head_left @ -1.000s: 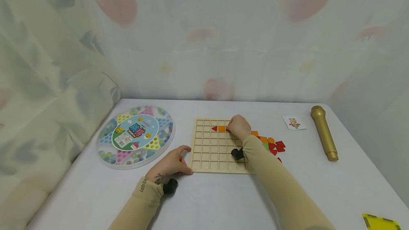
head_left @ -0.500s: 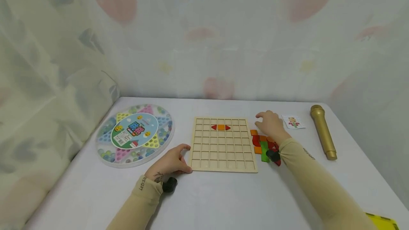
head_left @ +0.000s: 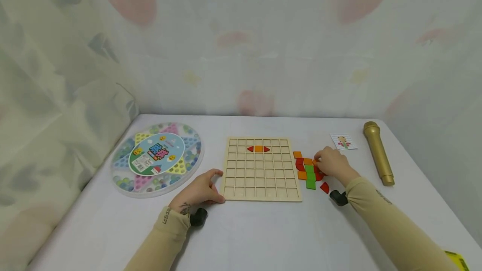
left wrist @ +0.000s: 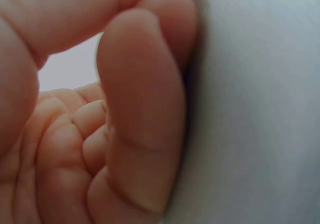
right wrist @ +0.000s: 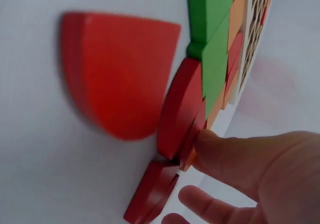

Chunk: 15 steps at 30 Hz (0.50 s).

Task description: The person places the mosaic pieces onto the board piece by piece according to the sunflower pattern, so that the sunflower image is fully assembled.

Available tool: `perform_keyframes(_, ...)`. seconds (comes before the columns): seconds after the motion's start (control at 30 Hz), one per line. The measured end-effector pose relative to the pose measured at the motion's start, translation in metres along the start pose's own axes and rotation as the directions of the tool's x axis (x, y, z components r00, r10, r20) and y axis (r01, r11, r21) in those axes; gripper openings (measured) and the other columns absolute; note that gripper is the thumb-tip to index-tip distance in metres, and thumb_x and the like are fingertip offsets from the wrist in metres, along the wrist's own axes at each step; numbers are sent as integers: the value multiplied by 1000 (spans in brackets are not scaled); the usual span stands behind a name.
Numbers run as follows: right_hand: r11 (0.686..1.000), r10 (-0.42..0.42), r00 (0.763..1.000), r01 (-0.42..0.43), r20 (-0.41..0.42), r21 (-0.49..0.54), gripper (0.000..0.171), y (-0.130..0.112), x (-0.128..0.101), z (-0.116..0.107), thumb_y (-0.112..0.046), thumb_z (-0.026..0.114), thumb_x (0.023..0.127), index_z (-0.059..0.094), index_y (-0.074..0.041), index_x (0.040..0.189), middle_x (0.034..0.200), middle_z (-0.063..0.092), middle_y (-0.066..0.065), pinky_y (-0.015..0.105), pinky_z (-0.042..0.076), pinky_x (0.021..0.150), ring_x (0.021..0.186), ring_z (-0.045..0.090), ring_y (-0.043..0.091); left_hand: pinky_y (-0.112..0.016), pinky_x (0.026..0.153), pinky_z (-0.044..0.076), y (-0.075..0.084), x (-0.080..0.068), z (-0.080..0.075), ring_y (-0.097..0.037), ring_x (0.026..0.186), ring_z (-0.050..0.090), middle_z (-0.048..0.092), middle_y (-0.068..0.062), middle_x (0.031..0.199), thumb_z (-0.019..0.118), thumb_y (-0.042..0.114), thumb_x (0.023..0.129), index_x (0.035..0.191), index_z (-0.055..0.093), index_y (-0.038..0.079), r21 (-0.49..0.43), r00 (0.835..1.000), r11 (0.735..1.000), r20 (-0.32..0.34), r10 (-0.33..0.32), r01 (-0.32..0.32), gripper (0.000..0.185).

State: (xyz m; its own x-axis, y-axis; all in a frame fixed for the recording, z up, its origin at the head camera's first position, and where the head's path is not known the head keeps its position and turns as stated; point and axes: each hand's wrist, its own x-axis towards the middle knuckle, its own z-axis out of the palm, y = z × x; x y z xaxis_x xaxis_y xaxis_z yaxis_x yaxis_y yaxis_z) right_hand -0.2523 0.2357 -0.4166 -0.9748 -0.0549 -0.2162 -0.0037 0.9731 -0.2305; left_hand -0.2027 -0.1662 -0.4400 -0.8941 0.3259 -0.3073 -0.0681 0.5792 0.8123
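My left hand (head_left: 198,189) rests spread against the grid board (head_left: 260,181). My right hand (head_left: 333,163) touches an orange piece (head_left: 314,162); whether pinching, I cannot tell.

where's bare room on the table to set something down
Free: the table in front of the board, between the two sleeves, and the strip between board and curtain. Crowded: right of the board, loose pieces by the right hand.

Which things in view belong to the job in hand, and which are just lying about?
In use:
- grid board, left hand at its edge
- orange square and two red pieces on it
- loose pieces, right hand among them
- picture card, probably

Lying about:
- marble game
- gold microphone
- yellow item, cut off
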Motion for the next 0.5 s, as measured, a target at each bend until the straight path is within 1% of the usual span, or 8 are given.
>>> perform_keyframes(0.1,999,-1,1000,1,10,38,28,0,1,1,-13,56,89,62,1,112,105,53,22,35,46,62,79,51,28,-25,49,41,1,0,0,-12,49,48,59,-6,63,83,11,65,133,39,11,-3,1000,1000,5,2,-2,81)
perform_keyframes(0.23,996,-9,1000,9,8,87,24,-1,1,0,-11,58,88,59,3,107,100,53,20,32,46,62,77,51,25,-25,48,39,2,-1,0,-11,49,47,57,-6,62,82,9,65,132,40,11,-12,1000,1000,1,-3,3,80)
perform_keyframes(0.4,986,-24,999,19,29,166,12,-4,1,-4,-10,61,86,55,-1,90,84,55,12,28,42,55,67,51,20,-25,48,37,3,-2,1,-11,50,46,55,-5,62,82,7,65,132,40,10,-38,1000,999,-4,-8,8,79)
perform_keyframes(0.5,980,-25,999,18,33,197,13,-10,1,-10,-12,63,85,54,-4,83,78,54,9,28,40,55,66,50,20,-25,48,37,3,-2,1,-12,50,46,55,-5,62,82,6,64,132,40,9,-44,1000,999,-4,-8,8,79)
